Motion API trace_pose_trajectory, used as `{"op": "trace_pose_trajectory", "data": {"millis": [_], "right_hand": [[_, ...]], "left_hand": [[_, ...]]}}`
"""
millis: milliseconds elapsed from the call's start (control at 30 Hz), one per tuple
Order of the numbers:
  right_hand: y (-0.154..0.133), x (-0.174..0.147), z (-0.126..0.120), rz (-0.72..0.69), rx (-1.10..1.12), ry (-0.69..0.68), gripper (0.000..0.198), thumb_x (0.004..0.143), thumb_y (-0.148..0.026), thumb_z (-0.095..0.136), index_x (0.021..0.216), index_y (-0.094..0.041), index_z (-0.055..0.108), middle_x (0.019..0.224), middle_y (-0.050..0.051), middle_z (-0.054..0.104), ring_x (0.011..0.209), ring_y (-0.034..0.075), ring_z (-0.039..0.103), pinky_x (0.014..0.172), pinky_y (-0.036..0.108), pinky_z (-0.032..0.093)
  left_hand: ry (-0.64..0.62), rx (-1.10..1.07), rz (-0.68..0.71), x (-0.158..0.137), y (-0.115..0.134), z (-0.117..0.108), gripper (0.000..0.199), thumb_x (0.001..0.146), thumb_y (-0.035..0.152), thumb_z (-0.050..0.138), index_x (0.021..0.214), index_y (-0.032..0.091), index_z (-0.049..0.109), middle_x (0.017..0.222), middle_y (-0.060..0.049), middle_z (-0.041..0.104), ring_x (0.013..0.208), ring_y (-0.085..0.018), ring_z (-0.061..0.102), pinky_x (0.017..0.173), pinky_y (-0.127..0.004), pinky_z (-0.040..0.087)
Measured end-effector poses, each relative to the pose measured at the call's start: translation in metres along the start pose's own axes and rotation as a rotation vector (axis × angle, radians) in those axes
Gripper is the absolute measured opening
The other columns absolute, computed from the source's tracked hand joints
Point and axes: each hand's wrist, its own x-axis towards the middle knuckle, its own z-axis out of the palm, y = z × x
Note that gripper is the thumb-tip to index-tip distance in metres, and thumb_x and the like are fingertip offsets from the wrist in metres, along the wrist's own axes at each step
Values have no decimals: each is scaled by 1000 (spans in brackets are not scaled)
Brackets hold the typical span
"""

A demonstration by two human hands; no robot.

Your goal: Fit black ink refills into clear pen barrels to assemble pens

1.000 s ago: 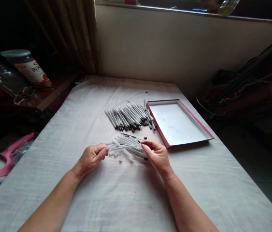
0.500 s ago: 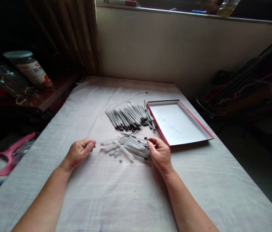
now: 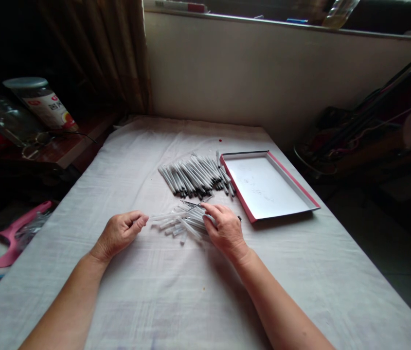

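Observation:
My left hand [image 3: 123, 232] is closed, its thumb and fingers pinching one end of a clear pen barrel [image 3: 167, 215] that points right. My right hand [image 3: 226, 229] hovers over a loose pile of translucent pen barrels [image 3: 179, 225], hiding its right part. Its thumb and forefinger are apart, with the forefinger's tip at thin dark ink refills [image 3: 193, 206] lying across the pile's top. Whether the finger touches a refill is hard to make out. A small black piece [image 3: 239, 218] shows just right of this hand. Behind the pile lie many black-tipped pens [image 3: 192, 175] in a row.
A shallow box lid with pink sides [image 3: 251, 214] lies at the right on the white cloth [image 3: 147, 291]. To the left are a pink-handled item [image 3: 11, 233] and a shelf with a labelled jar [image 3: 48, 104]. A wall [image 3: 220, 73] stands behind the table.
My right hand has moved left from the pile's right side to the refills on top. The left hand still holds the barrel, shifted slightly right.

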Motion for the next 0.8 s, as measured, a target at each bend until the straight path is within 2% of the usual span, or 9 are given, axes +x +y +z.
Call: {"op": "trace_pose_trajectory", "data": {"millis": [100,233,333,500,633,800], "right_hand": [[-10,13,0,-46,-148,-166,35,88,-23,56,121,-27,64,99,6,69,93,22,60,81,31,43],[-18,29,2,-51,-267,-273,19,90,-26,54,98,-25,72,94,6,68,90,21,57,78,30,39],[-18,34,3,-44,-284,-262,18,91,-27,54,90,-24,72,95,7,67,90,21,56,78,31,38],[-13,34,8,-91,-262,-173,14,87,-30,60,87,-22,71,114,8,64,104,26,54,83,35,38],[-12,34,12,-75,-252,-182,17,90,-31,56,90,-20,69,101,9,67,91,24,58,80,36,39],[-13,34,15,-42,-255,-184,20,92,-32,54,102,-21,67,99,11,68,92,25,59,78,35,39]], "left_hand": [[-8,-3,24,0,1,1,43,86,50,44,62,17,57,52,4,48,50,-11,47,52,-20,37],[9,-13,18,0,0,-1,42,85,50,45,63,17,58,52,4,49,50,-11,47,52,-20,37],[34,-25,-11,0,-1,-4,42,84,51,46,63,17,59,52,3,51,51,-11,49,52,-20,39],[110,-68,-50,-1,0,-9,42,82,53,47,63,18,59,53,2,54,50,-12,50,53,-21,42],[130,-74,-66,-1,0,-9,41,82,53,47,64,18,60,53,1,56,49,-12,50,53,-21,43],[137,-61,-68,0,-1,-8,40,81,52,48,63,18,59,52,2,55,49,-12,51,53,-20,43]]}}
